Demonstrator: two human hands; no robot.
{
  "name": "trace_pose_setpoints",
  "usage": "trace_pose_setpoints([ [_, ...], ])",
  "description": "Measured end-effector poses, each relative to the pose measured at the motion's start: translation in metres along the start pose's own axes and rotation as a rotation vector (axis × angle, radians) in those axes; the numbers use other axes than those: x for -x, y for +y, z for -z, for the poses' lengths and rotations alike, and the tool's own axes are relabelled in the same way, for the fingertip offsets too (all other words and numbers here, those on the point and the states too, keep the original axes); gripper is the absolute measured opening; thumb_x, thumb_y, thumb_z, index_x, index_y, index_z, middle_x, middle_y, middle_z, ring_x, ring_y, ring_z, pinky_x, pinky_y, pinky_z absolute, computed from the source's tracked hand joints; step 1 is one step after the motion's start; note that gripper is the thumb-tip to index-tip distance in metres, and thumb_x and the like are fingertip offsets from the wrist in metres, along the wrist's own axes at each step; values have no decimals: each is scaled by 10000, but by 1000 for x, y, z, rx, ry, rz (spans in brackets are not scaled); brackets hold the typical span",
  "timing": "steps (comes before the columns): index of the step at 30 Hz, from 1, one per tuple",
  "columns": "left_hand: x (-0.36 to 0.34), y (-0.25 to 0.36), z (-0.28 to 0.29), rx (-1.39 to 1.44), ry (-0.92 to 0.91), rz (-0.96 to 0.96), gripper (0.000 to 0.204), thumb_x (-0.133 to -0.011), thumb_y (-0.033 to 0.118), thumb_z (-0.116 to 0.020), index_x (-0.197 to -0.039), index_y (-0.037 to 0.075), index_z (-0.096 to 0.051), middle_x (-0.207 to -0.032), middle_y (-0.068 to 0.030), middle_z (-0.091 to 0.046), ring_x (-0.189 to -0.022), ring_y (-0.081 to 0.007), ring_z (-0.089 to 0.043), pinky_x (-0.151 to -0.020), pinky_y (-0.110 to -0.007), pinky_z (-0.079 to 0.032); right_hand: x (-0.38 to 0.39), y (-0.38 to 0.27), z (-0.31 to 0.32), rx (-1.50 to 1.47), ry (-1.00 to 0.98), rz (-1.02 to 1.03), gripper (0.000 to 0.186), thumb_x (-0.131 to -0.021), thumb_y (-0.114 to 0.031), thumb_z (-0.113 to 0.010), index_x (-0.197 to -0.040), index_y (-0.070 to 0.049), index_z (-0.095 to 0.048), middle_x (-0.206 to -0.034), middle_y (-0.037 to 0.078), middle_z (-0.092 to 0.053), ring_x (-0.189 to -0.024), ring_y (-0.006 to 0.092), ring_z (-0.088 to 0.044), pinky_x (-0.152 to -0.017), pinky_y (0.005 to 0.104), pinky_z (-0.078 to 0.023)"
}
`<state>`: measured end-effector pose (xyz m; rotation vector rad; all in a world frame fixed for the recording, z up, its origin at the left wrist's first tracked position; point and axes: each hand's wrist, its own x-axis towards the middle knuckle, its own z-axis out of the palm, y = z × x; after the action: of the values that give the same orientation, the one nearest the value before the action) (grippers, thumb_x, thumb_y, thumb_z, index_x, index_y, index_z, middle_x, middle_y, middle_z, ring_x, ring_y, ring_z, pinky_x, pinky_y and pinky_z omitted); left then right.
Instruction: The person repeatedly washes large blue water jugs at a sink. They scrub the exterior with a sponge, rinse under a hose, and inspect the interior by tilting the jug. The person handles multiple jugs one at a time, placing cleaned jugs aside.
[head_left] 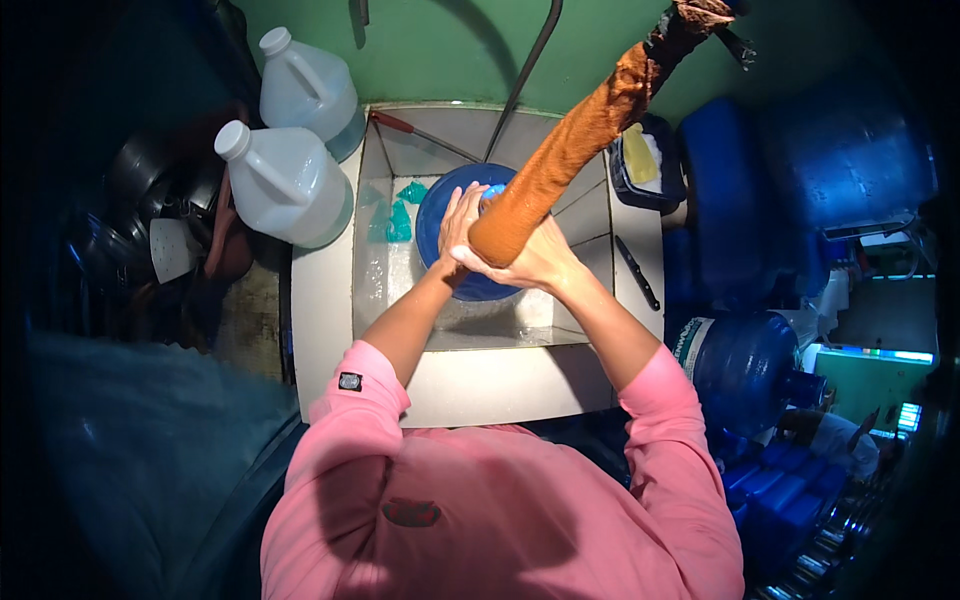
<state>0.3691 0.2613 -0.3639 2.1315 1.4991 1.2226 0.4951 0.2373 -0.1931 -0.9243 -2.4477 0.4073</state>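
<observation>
My left hand and my right hand are close together over a round blue basin in a tiled sink. A small bright blue thing shows between them, its kind unclear. Both hands look closed around it, the left with its fingers lying forward. A long tube wrapped in orange-brown cloth slants down from the upper right and hides much of my right hand. White suds lie by the right thumb, which reaches toward my left wrist.
Two white jugs stand on the left ledge beside dark pans. Teal scraps and a red-handled tool are in the sink. On the right ledge lie a black-handled knife and a dark tub. Blue water containers stand farther right.
</observation>
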Motion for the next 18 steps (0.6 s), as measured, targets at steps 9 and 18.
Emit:
trace_pose_setpoints([
  [9, -11, 18, 23, 58, -146, 76, 813, -657, 370, -857, -1267, -31, -499, -1245, -220, -568, -1209, -406, -523, -1084, -455, -407, 10, 48, 6, -314, 53, -866, 652, -914, -663, -512, -1052, -46, -671, -981, 198, -700, -946, 336, -669, -843, 436, -493],
  [18, -22, 10, 7, 14, -381, -17, 1069, -606, 509, -840, -1473, 58, -407, -1536, -189, -389, -1431, -348, -360, -1203, -416, -293, -4, 62, -27, -85, -141, -771, 454, -745, -445, -609, -1013, -92, -705, -968, 220, -714, -934, 401, -684, -809, 458, -542],
])
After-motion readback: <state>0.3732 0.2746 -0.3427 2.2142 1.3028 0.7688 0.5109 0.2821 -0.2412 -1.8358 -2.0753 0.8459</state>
